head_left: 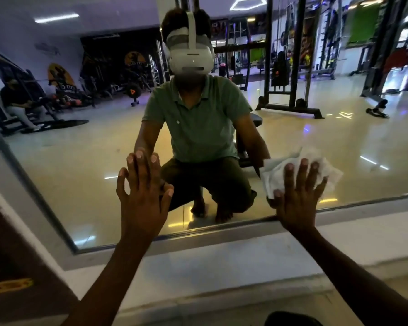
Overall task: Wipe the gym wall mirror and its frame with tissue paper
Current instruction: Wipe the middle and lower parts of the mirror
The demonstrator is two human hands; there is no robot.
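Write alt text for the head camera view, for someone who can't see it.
A person's right hand presses a white tissue flat against a gym wall mirror, just above its bottom frame. The left hand rests open on the glass beside it. The mirror reflects the crouching person and gym machines behind.

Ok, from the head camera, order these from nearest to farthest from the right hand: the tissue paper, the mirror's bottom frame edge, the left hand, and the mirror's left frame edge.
1. Tissue paper: under the right hand, pressed to the mirror.
2. Bottom frame edge: just below that hand, at the wrist.
3. Left hand: flat on the glass, off to the left.
4. Left frame edge: beyond the left hand, far left.
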